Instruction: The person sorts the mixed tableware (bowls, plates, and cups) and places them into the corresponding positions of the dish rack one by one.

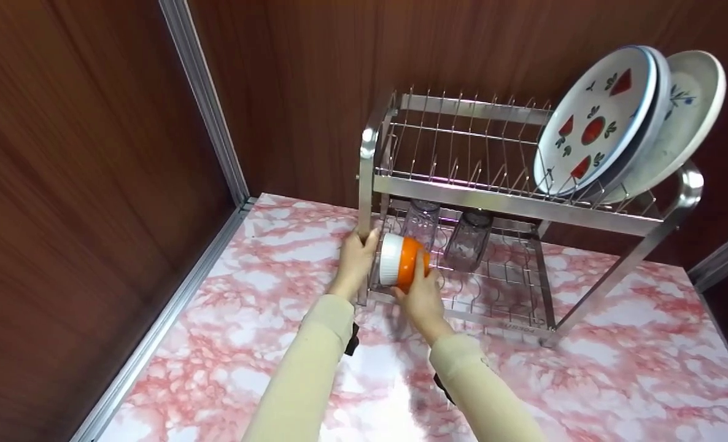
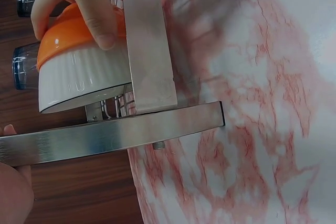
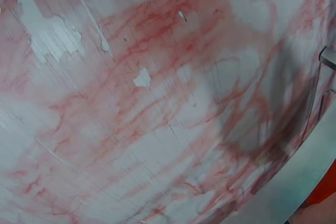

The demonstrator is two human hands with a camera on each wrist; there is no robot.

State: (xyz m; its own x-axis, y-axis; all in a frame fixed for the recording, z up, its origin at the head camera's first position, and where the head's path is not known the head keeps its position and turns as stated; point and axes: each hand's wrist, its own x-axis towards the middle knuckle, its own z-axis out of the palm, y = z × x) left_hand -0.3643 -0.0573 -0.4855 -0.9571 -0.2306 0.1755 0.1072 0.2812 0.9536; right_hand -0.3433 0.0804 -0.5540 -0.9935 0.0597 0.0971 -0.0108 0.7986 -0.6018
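An orange and white ribbed bowl [image 1: 391, 259] lies on its side at the left end of the lower tier of a metal dish rack [image 1: 462, 191]. Whether it is one two-tone bowl or two stacked, I cannot tell. My right hand [image 1: 424, 301] grips the orange part, fingers and thumb spread around it in the left wrist view. With my left hand [image 1: 354, 261] I hold the rack's front left post [image 2: 94, 142]. The right wrist view catches only a sliver of orange bowl [image 3: 324, 186] behind the rack's bar [image 3: 294, 177].
Two clear glasses [image 1: 469, 242] stand upside down on the lower tier, right of the bowl. Several large plates [image 1: 597, 123] lean upright at the upper tier's right end. The rack stands on a pink marbled surface [image 1: 229, 344], with brown wood panels [image 1: 302, 92] behind and left.
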